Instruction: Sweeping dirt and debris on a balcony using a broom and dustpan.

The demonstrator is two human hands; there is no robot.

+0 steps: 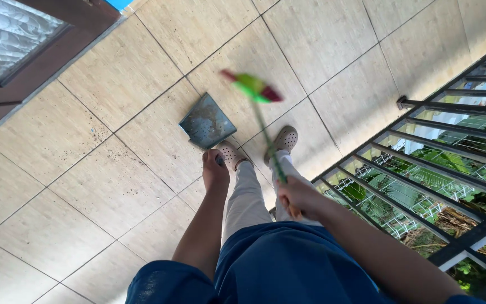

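Observation:
My left hand (215,171) reaches down and grips the short handle of a grey-blue dustpan (206,121). The pan rests on the beige tiled floor (113,186) just ahead of my feet and has dirt specks in it. My right hand (296,197) is closed around the thin stick of a small broom (271,152). The broom's green and dark red head (254,87) is blurred and sits above and to the right of the dustpan, apart from it. My feet in beige clogs (285,138) stand between the two hands.
A black metal railing (451,152) runs along the right side, with green plants beyond it. A dark wooden door with frosted glass (12,39) fills the upper left corner. Small specks of dirt (94,132) lie on the tiles left of the dustpan.

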